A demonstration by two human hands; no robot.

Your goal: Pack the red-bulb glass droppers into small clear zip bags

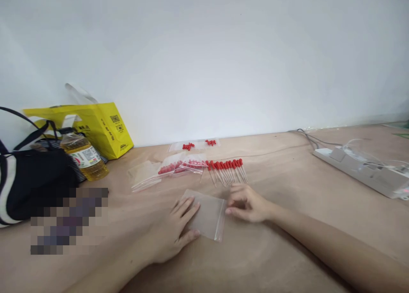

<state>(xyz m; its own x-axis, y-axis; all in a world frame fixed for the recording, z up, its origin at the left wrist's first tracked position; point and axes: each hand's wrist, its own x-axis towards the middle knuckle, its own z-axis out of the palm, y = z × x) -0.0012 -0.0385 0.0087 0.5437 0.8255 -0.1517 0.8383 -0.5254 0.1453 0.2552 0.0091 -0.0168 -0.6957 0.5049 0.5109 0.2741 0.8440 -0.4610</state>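
Observation:
A clear zip bag [207, 214] lies flat on the table between my hands, its zip edge to the right. My left hand [180, 227] presses on the bag's left part, fingers spread and thumb apart. Just off the zip edge is my right hand [246, 203], its fingers loosely curled with a gap to the thumb; nothing shows in it. Beyond it, red-tipped white sticks [228, 171] lie in a row, near the right fingers. To their left are filled zip bags [182, 165] with red tips inside, and flat clear bags [145, 176].
Farther back, small red pieces [188, 146] lie on clear plastic by the wall. At left stand a yellow bag [108, 131], an oil bottle [84, 154] and a black bag [38, 182]. A white power strip [361, 169] with cables lies at right.

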